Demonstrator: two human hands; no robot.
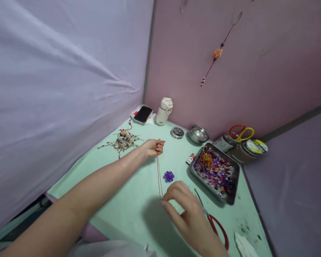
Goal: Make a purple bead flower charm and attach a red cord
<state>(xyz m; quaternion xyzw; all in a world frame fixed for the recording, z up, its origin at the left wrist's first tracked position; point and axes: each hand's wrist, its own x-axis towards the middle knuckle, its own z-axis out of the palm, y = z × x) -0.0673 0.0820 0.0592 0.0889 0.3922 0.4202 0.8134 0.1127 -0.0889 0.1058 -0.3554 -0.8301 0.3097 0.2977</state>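
Red cord (158, 175) is stretching over the green table (128, 200): left hand (153, 147) is clenching its far end, right hand (186, 210) is pinching its near end, beside a purple bead flower (168, 176).

Beadwork clutter on the green table (173, 153)
Steel bead tray (237, 182) beside red-handled scissors (210, 218); phone (143, 114) and white bottle (163, 111) near the corner.

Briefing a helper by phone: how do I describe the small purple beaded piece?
On the mint-green table, find the red cord stretched between left hand and right hand. Just right of it lies the purple bead cluster, flower-shaped and alone, unlike the loose beads in the metal tray.
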